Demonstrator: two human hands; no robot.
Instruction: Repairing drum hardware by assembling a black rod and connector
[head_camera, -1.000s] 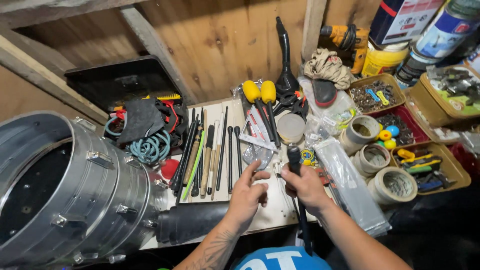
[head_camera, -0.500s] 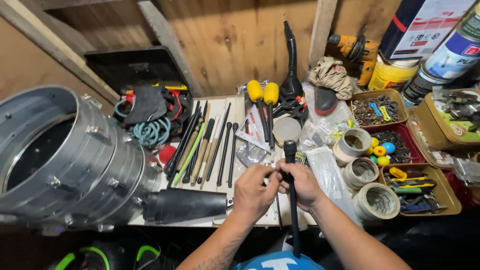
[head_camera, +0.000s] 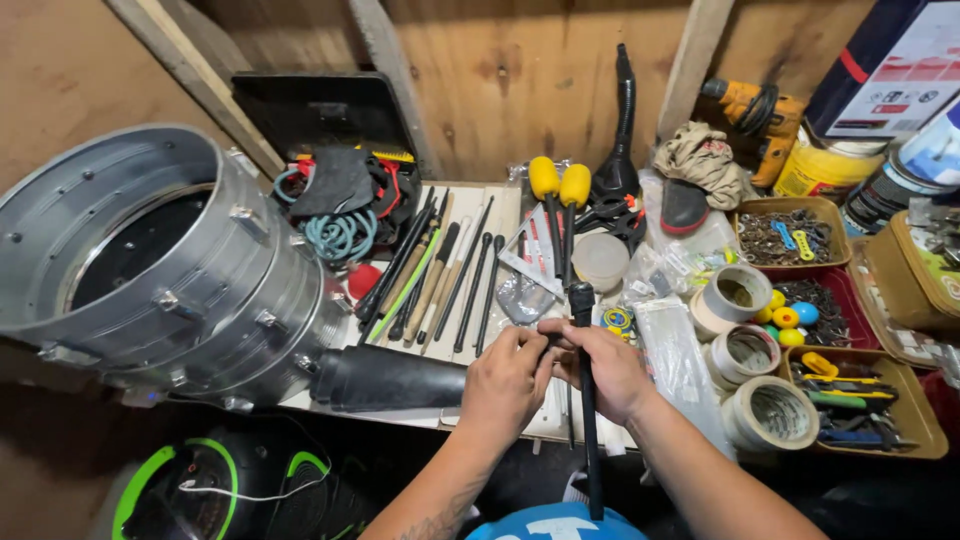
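Hands meet mid-bench: the left hand (head_camera: 508, 385) pinches at the black rod (head_camera: 587, 400) while the right hand (head_camera: 608, 368) wraps its upper shaft. Looks like a fitting step; next calls for a steady twist. Rod stands near upright, handle end up, above the bench edge.

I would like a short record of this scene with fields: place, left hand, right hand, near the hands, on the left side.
place: cluttered workbench against a wooden wall
left hand: left hand closed on the black rod, fingers at its upper part
right hand: right hand gripping the black rod, held upright
near the hands: row of long tools, two yellow-handled screwdrivers, rolls of tape
on the left side: large metal drum, black rubber sleeve
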